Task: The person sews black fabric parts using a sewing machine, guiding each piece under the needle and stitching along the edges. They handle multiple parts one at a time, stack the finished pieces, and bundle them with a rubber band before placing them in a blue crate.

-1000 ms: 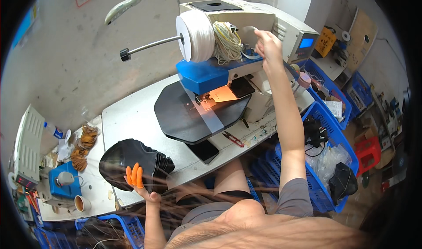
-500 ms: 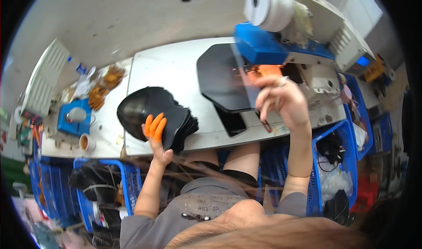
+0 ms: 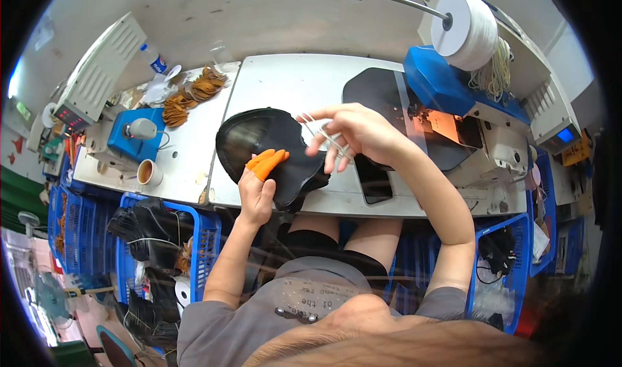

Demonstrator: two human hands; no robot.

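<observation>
A stack of black shoe-upper pieces (image 3: 249,130), curved and glossy at the far left part, lies on the white table (image 3: 259,75). My left hand (image 3: 256,195) grips its near side, with orange finger covers (image 3: 267,165) pressed on the top piece. Over the stack's right edge is my right hand (image 3: 366,134), palm partly turned up and fingers spread. Loops of thin white cord (image 3: 322,132) run around and between those fingers. Whether the cord touches the stack I cannot tell.
A sewing machine (image 3: 440,75) with a lit orange work area and a white thread spool (image 3: 463,30) stands right, beside a black board (image 3: 372,91). A phone (image 3: 374,182) lies near the front edge. Left are a paper cup (image 3: 149,172), brown bundles (image 3: 194,95) and blue crates (image 3: 207,237).
My right hand has come left from beside the machine to the stack, with white cord now plain on its fingers. The stack lies flatter under my left hand. The view has shifted.
</observation>
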